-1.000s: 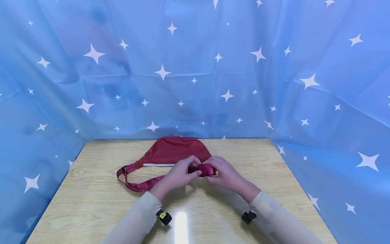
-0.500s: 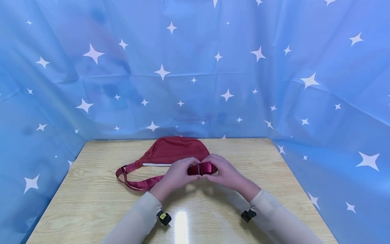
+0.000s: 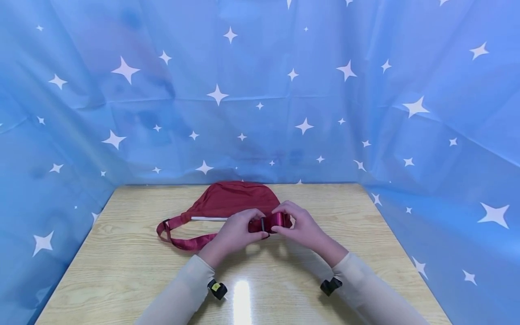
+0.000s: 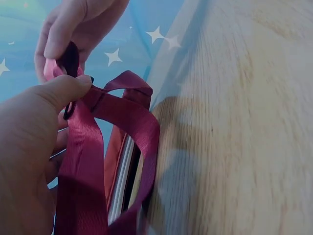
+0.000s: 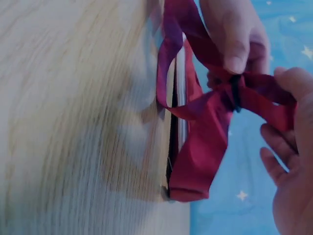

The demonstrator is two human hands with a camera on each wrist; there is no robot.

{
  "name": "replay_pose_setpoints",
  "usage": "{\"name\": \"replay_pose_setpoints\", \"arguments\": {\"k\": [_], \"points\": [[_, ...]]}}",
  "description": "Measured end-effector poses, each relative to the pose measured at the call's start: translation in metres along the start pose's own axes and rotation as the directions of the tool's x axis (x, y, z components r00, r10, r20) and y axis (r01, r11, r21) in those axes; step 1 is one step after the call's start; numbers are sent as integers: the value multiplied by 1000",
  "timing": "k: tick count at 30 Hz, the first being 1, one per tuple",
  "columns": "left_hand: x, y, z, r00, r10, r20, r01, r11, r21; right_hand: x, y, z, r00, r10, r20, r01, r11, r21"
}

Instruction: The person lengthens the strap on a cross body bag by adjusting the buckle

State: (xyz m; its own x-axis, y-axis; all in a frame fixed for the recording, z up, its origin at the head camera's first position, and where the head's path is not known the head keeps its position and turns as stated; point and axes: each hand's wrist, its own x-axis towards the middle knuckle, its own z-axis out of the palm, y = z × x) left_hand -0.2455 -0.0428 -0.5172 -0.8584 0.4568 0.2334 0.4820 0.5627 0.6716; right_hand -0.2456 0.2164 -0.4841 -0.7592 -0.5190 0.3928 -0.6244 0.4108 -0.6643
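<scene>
A dark red waist bag (image 3: 235, 198) lies on the table, its white zip (image 3: 209, 219) along the near edge. My left hand (image 3: 232, 232) pinches the red strap (image 4: 85, 171) at a black slider buckle (image 5: 235, 93), thumb on the near side. Just right of it my right hand (image 3: 304, 228) holds a loop of the strap (image 5: 274, 112) that comes out of the buckle, between thumb and fingers. In the left wrist view, fingers hide part of the buckle. The strap's other stretch curves to the left on the table, with a second black adjuster (image 3: 165, 222).
The light wooden table (image 3: 134, 280) extends on both sides of the bag. A blue curtain (image 3: 260, 90) with white stars stands behind it and at the sides. Each sleeve cuff bears a black wrist device, such as the left one (image 3: 218, 289).
My right hand has shifted its fingers along the strap loop and opened a little away from the left hand. More of the buckle shows. The left hand stays nearly in place.
</scene>
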Motion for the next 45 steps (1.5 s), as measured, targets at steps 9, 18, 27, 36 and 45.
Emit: {"name": "replay_pose_setpoints", "arguments": {"k": [9,18,27,36,45], "points": [[0,-4,-2,1000,-15,3,14,999,33,-11,15,-13,996,29,-80,-24,997,71],[1,-4,-2,1000,-2,0,2,999,43,-5,3,-11,998,-64,-15,64,998,-5],[2,0,-3,999,38,-2,-38,994,98,17,-20,3,992,-97,75,102,992,-69],[2,1,-2,1000,25,11,-26,996,85,23,-15,9,993,-67,95,72,996,-50],[1,-2,-4,1000,-1,10,0,998,56,15,-16,1,999,54,-5,-53,989,139]]}}
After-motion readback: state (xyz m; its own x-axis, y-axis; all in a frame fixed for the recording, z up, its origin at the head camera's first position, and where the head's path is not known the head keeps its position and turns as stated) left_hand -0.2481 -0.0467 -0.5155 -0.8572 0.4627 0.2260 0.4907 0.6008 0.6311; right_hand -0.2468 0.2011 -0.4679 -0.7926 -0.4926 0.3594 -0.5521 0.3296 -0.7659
